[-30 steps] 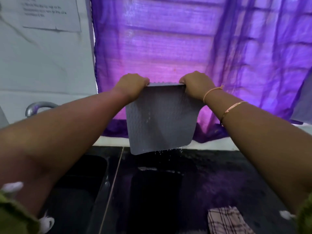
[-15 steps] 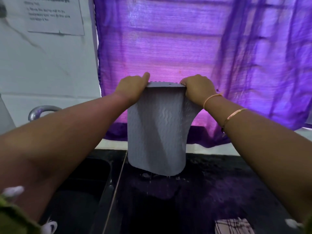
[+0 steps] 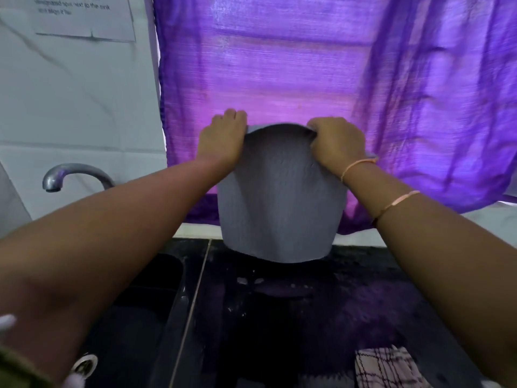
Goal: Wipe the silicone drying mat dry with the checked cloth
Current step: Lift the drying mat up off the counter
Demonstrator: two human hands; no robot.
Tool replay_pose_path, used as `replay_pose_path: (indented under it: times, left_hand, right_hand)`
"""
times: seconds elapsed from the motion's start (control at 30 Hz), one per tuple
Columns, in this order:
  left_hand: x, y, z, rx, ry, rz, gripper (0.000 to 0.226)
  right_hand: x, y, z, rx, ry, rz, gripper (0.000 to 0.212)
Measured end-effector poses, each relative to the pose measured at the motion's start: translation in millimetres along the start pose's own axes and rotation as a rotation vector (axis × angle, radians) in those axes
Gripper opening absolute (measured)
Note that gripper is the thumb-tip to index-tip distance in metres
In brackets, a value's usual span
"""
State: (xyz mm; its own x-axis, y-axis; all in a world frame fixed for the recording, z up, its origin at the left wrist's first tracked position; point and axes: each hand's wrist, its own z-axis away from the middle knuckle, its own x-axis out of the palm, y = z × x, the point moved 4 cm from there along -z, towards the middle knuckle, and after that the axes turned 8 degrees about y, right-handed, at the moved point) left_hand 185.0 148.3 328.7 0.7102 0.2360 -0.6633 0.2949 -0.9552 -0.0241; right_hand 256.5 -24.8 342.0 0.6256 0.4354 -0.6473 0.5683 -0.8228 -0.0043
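The grey silicone drying mat hangs upright above the black counter, bowed toward me, its lower edge just over the wet surface. My left hand grips its top left corner and my right hand grips its top right corner. The checked cloth lies crumpled on the counter at the near right, untouched by either hand.
A black counter with water drops lies under the mat. A dark sink with a drain sits at the left, a metal tap above it. A purple curtain hangs behind, and a paper notice is on the wall.
The mat has come down from a flat hanging sheet to a bowed one near the counter. Both hands kept hold of its top corners.
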Motion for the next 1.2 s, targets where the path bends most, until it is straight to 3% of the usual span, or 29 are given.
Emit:
replay_pose_path:
  times: [0.07, 0.17, 0.23, 0.33, 0.37, 0.47, 0.53, 0.63, 0.77, 0.83, 0.93, 0.97, 1.0, 1.07, 1.1, 1.2]
  left_hand:
    - [-1, -1, -4, -0.003, -0.003, -0.019, 0.028]
    - [11, 2, -3, -0.074, -0.211, -0.013, 0.029]
    - [6, 3, -3, -0.090, -0.125, 0.035, 0.030]
    - [-4, -3, -2, -0.084, 0.036, 0.082, 0.032]
    - [-2, -2, -3, -0.075, -0.027, 0.068, 0.031]
    - [13, 0, 3, -0.104, -0.308, 0.035, 0.032]
    - [10, 0, 7, -0.094, -0.216, 0.065, 0.029]
    - [-4, -4, 9, 0.001, 0.061, 0.061, 0.025]
    - [5, 1, 8, -0.062, -0.227, 0.002, 0.030]
    - [0, 3, 8, -0.041, -0.098, 0.075, 0.028]
    - [-23, -2, 5, 0.060, 0.311, 0.204, 0.033]
    - [-25, -3, 3, 0.060, 0.331, 0.203, 0.034]
    - [-24, -1, 2, 0.037, 0.237, 0.176, 0.032]
    - [-4, -1, 6, -0.052, -0.138, 0.092, 0.030]
    - [4, -2, 10, -0.082, -0.225, 0.082, 0.029]
    - [1, -1, 10, -0.097, -0.140, 0.144, 0.024]
  right_hand:
    - [-2, 0, 0, 0.003, 0.049, 0.019, 0.024]
    - [13, -3, 2, 0.040, -0.156, 0.006, 0.025]
    - [9, -4, 3, 0.070, -0.107, -0.048, 0.025]
    - [-8, -1, 6, 0.128, 0.116, -0.112, 0.026]
    - [-5, -1, 6, 0.120, 0.092, -0.105, 0.027]
    - [16, -2, 12, 0.124, -0.204, -0.102, 0.029]
    - [14, -2, 14, 0.138, -0.166, -0.168, 0.028]
    - [-4, -2, 19, 0.128, 0.085, -0.189, 0.027]
    - [13, -3, 19, 0.112, -0.186, -0.087, 0.024]
    - [-1, -2, 14, 0.124, -0.100, -0.113, 0.027]
    - [-33, -4, 11, 0.079, 0.252, -0.100, 0.033]
    - [-34, -4, 12, 0.066, 0.289, -0.099, 0.033]
    - [-27, -5, 14, 0.063, 0.226, -0.093, 0.031]
    - [-2, -4, 20, 0.089, -0.060, -0.075, 0.029]
    - [5, -2, 24, 0.104, -0.145, -0.072, 0.031]
    - [-8, -2, 17, 0.084, -0.025, -0.094, 0.034]
